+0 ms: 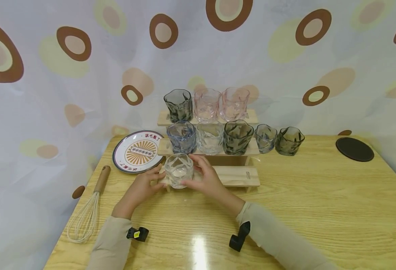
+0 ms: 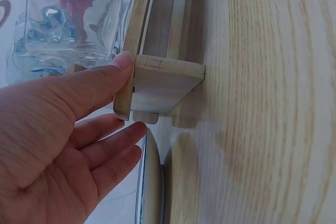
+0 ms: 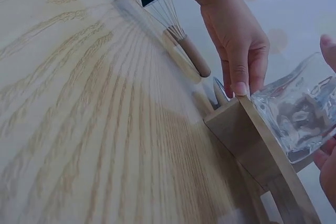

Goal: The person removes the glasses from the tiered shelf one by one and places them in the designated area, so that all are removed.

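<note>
Centre frame, clear glass [image 1: 179, 170] on the lowest step of the wooden rack [image 1: 238, 175], right hand [image 1: 204, 176] curled round it, left hand [image 1: 144, 187] fingers straight against rack's end; seating step, next likely a gentle release.

bright, even light | glare on table [image 1: 198, 243] — edges warped, wrist views soft
</note>
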The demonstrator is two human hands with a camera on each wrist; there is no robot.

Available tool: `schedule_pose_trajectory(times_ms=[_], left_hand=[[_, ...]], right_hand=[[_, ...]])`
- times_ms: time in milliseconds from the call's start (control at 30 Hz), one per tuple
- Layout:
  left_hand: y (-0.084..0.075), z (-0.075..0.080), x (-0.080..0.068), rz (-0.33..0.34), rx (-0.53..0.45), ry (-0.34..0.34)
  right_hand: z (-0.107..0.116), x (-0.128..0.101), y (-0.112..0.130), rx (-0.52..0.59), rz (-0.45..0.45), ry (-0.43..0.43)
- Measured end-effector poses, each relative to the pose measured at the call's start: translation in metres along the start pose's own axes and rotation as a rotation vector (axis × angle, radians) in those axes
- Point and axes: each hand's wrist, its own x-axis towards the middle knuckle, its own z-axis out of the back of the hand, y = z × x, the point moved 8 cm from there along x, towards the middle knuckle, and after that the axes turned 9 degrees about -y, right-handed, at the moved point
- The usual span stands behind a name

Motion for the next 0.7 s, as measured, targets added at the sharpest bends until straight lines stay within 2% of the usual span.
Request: schedule_pose_trajectory(times_ms=[200, 467, 700], left_hand=[[0.001, -0.001, 0.0, 0.013, 0.006, 0.012], [-0.001, 0.0, 0.0, 0.009, 0.016, 0.008], [0.0, -0.001, 0.001, 0.014, 0.028, 0.02]], right_hand=[[-0.006, -0.001, -0.002, -0.088, -0.02, -0.061], [-0.011, -0.003, 0.002, -0.124, 0.015, -0.104], [-0.011, -0.005, 0.005, -0.157, 0.068, -0.108]])
